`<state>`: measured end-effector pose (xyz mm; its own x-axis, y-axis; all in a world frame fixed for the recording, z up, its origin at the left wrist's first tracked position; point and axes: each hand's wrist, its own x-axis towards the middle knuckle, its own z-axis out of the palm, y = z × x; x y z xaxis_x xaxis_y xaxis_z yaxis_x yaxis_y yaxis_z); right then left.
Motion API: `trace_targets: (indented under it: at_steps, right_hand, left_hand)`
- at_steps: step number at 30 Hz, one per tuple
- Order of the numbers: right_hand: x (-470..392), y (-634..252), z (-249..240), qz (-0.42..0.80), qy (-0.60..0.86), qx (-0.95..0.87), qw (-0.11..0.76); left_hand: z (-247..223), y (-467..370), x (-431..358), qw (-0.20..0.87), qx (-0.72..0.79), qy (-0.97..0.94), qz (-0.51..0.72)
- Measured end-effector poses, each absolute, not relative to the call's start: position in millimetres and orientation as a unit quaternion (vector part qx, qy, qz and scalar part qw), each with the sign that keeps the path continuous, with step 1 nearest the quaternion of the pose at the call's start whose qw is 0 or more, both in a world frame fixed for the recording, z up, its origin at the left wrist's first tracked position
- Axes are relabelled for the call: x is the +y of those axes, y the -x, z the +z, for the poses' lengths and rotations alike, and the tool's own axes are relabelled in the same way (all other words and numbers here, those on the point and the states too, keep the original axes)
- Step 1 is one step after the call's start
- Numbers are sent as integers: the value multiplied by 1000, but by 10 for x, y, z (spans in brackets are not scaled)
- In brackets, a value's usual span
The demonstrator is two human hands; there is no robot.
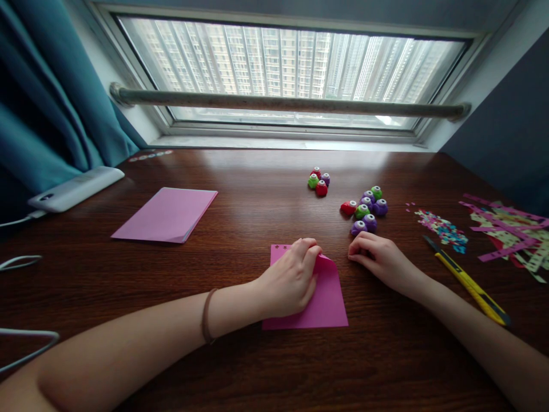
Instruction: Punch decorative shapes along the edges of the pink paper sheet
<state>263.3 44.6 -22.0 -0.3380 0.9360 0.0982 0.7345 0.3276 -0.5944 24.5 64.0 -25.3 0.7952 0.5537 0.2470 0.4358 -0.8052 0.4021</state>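
A bright pink paper square [330, 303] lies on the brown table, with small star shapes along its top left edge. My left hand [291, 280] rests over it, fingers closed on its upper edge, and the top right corner curls up. To the right of the paper, my right hand [380, 257] hovers near the table with its fingers curled together; whatever it may hold is hidden. Just beyond it sit several small purple, green and red punches [362, 212]. A second cluster of punches [321, 187], red, green and purple, stands farther back.
A pink paper stack [165, 214] lies at the left, near a white power bank [77, 189] with a cable. On the right are a yellow cutter [472, 289], colourful confetti bits [444, 229] and a pile of paper strips [514, 232]. A window is behind the table.
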Motion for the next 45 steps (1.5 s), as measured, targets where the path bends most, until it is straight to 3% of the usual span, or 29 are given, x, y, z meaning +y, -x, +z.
trace_targets:
  at_steps: [29,36,40,45]
  right_hand:
    - [453,-2635,-210,225,530,-788,218]
    - [470,-2724,-30,201,601,-708,313]
    - [525,-2923,64,122,662,-644,363]
    - [628,-3247,78,-85,671,-651,345]
  left_hand:
    - [-270,-245,649,140,262,-946,128]
    - [-274,-241,656,139,256,-948,128]
    - [-271,-243,656,136,256,-949,123]
    - [-254,-246,647,130,255,-951,115]
